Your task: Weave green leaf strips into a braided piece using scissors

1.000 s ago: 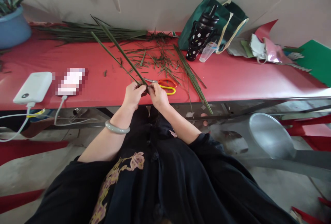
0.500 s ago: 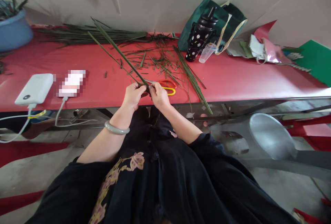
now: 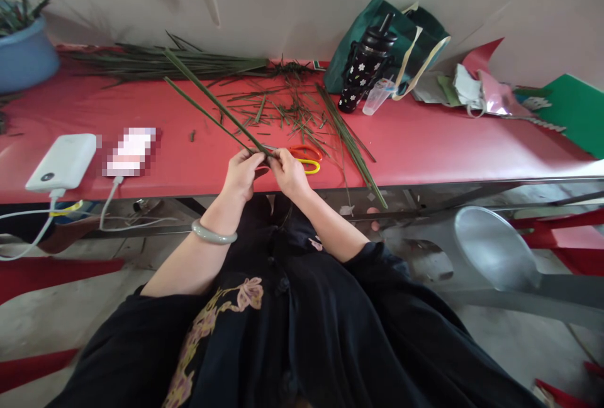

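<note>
Red tabletop (image 3: 415,150) is viewed from above, its near edge reached by both bare arms; a pale bangle (image 3: 213,236) is worn on the left. Just over that edge, two long green leaf strips (image 3: 218,102) are held between the left hand (image 3: 241,176) and the right hand (image 3: 289,172), their free lengths pointed up and to the left. Each grip is narrow, closed in a pinch on the lower ends, the two pinches nearly meeting; whether the strips are folded or crossed there cannot be told. From this pose, the step in hand is judged to be close fingertip working of the joined ends; by the next move, a firm left grip and small adjustments by the right would seem to be called for. Scissors (image 3: 317,163), orange and yellow in the handles, are partly covered by the right hand. Beyond them, leaf scraps (image 3: 298,112) are scattered, with a loose bundle (image 3: 353,144) laid to their right. Farther back, a long leaf pile (image 3: 179,63) is spread near the wall (image 3: 264,5), and a flowered tumbler (image 3: 364,70) is stood before a green bag (image 3: 344,53).
</note>
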Demonstrator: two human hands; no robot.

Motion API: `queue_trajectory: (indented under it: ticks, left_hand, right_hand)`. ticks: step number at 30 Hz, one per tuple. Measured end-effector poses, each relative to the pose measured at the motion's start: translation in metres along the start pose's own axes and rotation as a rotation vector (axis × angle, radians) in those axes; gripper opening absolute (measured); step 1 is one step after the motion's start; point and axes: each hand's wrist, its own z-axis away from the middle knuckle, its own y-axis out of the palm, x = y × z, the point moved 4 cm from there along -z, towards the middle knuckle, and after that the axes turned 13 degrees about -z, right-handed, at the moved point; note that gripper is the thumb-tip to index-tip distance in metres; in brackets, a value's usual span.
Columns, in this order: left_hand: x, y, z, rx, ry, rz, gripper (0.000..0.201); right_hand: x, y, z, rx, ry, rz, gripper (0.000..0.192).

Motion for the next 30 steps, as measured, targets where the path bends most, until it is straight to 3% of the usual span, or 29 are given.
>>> queue_trajectory:
  ticks: [9, 21, 30]
  left_hand:
    - [-0.005, -0.007, -0.003, -0.132, 0.007, 0.116, 0.015]
    - [-0.021, -0.036, -0.025, -0.335, 0.082, 0.176, 0.014]
    - [-0.041, -0.064, -0.045, -0.386, 0.098, 0.227, 0.011]
  right_hand:
    - [-0.004, 0.008, 0.007, 0.048, 0.001, 0.047, 0.02]
    - [-0.007, 0.014, 0.021, 0.152, 0.004, 0.032, 0.019]
    - [-0.012, 0.018, 0.032, 0.248, 0.019, -0.073, 0.019]
